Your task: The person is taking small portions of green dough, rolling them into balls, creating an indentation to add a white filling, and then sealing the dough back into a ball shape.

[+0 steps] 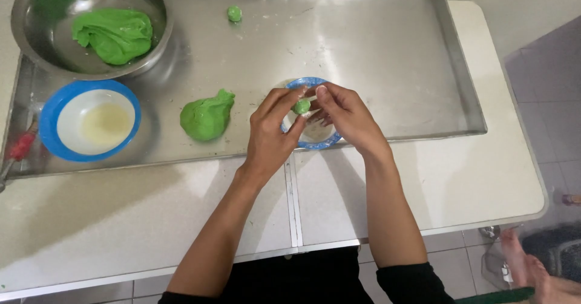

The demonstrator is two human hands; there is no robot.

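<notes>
My left hand [270, 136] and my right hand [347, 117] meet over a small blue-rimmed bowl [301, 84] on the steel tray. Between the fingertips of both hands sits a small green dough ball [301, 106]. A larger lump of green dough [207, 117] lies on the tray just left of my left hand. Another small green ball [234, 13] rests alone near the tray's far edge.
A large steel tray [387, 50] covers the white tabletop [478, 177]. At its far left a metal mixing bowl [24, 13] holds more green dough [114, 33]. A blue-rimmed white bowl [54, 107] of pale liquid stands below it. A red-handled tool [20, 148] lies at the left edge.
</notes>
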